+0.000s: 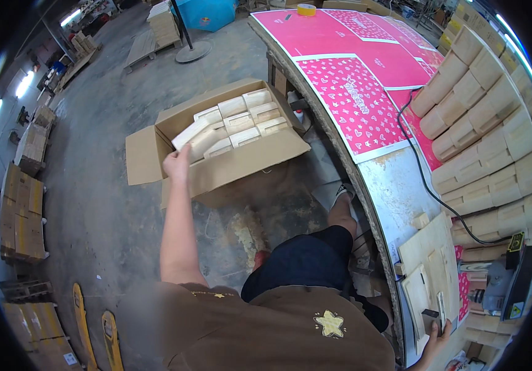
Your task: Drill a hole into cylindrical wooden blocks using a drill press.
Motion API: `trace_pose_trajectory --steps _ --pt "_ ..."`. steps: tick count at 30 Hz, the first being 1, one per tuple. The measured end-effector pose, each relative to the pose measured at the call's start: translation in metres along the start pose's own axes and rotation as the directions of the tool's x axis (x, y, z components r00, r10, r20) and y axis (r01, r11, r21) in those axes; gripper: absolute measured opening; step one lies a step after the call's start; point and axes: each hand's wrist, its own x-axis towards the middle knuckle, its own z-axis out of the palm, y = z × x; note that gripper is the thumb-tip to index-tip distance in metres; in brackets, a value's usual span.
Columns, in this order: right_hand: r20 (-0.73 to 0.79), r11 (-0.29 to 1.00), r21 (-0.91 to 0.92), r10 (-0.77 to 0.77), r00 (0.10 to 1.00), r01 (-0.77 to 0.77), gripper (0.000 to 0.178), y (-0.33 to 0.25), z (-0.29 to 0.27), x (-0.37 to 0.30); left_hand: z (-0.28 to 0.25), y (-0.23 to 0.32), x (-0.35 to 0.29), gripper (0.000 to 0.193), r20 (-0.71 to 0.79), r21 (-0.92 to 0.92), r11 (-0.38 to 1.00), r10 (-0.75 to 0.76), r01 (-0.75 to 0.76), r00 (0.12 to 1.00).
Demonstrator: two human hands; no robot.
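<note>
My left hand (177, 162) is closed on the near end of a pale wooden block (202, 143) at the left corner of an open cardboard box (241, 166). Beside that block, rows of similar wooden blocks (238, 122) fill the box. Far to the right, my right hand (437, 343) is at the table's near end, its fingers bent around a small dark block-shaped thing (431, 318). Under and beside it lie flat pale wooden boards (429, 247). Part of the right hand is cut by the view's dark rim.
Pink printed sheets (352, 102) cover the long table, with a yellow tape roll (306, 10) at its far end. Stacked wooden pieces (488, 123) line its right side. A black cable (426, 179) runs to a machine (507, 278). Cartons (21, 213) and a yellow pallet jack (80, 321) stand left.
</note>
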Motion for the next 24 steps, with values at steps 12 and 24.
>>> trace_pose_trajectory --steps 12,24 --pt "-0.021 0.985 -0.032 0.169 0.985 -0.17 0.042 0.01 -0.002 -0.009 -0.003 -0.078 0.077 0.039 0.078 0.858 0.511 -0.037 -0.048 0.996" --pt "-0.216 0.986 -0.137 0.066 0.974 -0.097 0.036 -0.02 0.012 -0.009 -0.014 -0.112 0.121 0.027 0.578 0.73 0.539 -0.158 -0.421 0.8"
